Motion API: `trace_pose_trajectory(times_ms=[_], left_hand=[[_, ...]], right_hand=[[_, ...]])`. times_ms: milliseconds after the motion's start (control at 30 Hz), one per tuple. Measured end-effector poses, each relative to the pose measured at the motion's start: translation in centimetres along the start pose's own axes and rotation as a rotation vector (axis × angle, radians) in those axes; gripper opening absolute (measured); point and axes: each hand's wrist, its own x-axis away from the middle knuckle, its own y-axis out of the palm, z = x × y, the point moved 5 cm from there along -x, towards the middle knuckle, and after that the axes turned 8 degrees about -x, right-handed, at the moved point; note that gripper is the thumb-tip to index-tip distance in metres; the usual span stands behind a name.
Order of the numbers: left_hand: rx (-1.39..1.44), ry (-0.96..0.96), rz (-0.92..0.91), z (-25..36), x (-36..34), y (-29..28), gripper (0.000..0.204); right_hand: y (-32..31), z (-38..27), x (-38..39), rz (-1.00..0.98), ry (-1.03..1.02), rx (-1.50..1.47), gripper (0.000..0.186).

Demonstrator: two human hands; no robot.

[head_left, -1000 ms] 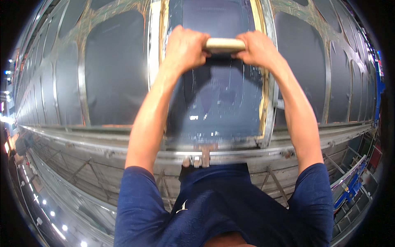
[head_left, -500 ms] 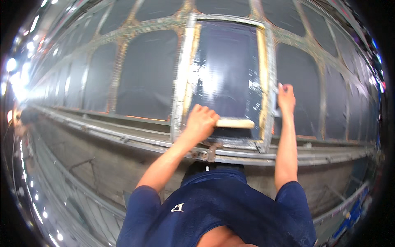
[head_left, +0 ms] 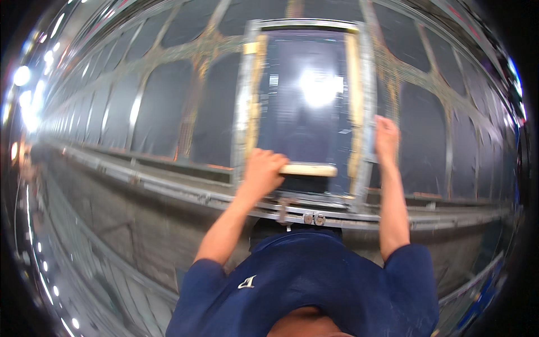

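A printing screen [head_left: 364,101] with a grey metal frame and yellowish tape inside its edges lies over the long table. Its mesh [head_left: 297,123] is dark and glossy and mirrors a bright light. Near the screen's lower end, my left hand [head_left: 263,173] is closed round the left end of a pale squeegee [head_left: 309,169], hiding that part of it. My right hand [head_left: 386,137] has its fingers curled at the outer edge of the right frame rail; motion blur softens its grip.
Dark panels [head_left: 165,112] divided by patterned bands cover the long table [head_left: 421,140] on both sides. Along its near edge runs a metal rail [head_left: 168,192], with a bracket [head_left: 283,209] and round knobs [head_left: 314,219] in front of me. Bright lamps [head_left: 25,101] glare at far left.
The screen has shifted left along the rail relative to the panels and knobs. Both hands and the squeegee have moved with it.
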Motion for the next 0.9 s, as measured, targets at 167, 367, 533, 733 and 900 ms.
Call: trace_pose_trajectory(times_ms=[167, 367, 533, 733, 900], left_hand=[[-0.077, 0.103, 0.069, -13.1, 5.7, -2.4, 0.036], [-0.16, 0.098, 0.086, -12.1, 10.5, -3.6, 0.044], [-0.132, 0.138, 0.041, -13.2, 14.8, -1.5, 0.049], [-0.169, 0.153, 0.062, -15.1, 10.2, -0.8, 0.042], [-0.174, 0.235, 0.103, -22.8, -3.2, 1.0, 0.048]], right_hand=[[14.5, 0.2, 6.2, 0.083, 0.066, -0.083, 0.028], [16.9, -1.1, 8.1, 0.067, 0.214, -0.006, 0.03], [18.7, -0.8, 8.8, 0.124, 0.14, 0.103, 0.035], [18.1, -0.2, 8.6, 0.007, 0.321, 0.249, 0.036], [17.5, -2.5, 7.1, -0.272, 0.414, 0.55, 0.04]])
